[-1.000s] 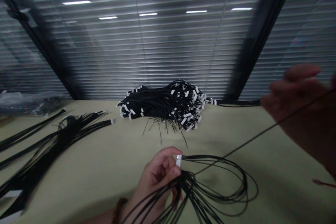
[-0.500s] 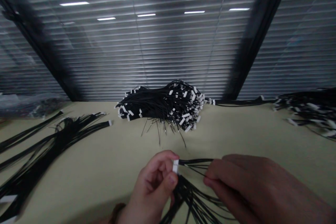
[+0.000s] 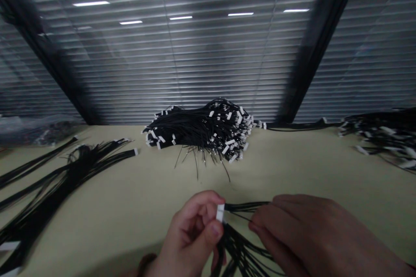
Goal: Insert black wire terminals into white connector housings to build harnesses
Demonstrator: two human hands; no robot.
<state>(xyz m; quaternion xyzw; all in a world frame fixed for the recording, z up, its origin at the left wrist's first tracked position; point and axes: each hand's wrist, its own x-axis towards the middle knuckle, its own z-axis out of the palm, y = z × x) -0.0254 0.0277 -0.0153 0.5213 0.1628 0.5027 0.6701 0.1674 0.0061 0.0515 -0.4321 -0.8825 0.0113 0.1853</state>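
White connector [image 3: 220, 213] pinched by left hand [image 3: 190, 236] | its black wires [image 3: 242, 246] gripped by right hand [image 3: 312, 231] just beside it | large wire heap [image 3: 198, 132] left on pale table [image 3: 308, 169] | smaller bundles [image 3: 55, 186] laid out nearby

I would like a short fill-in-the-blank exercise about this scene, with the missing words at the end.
The small white plastic connector is pinched by the person's ____ hand.
The bare right hand grips thin black ____ beside it.
The big heap of black wires on the pale green table ends in ____ connectors.

Missing words: left; wires; white
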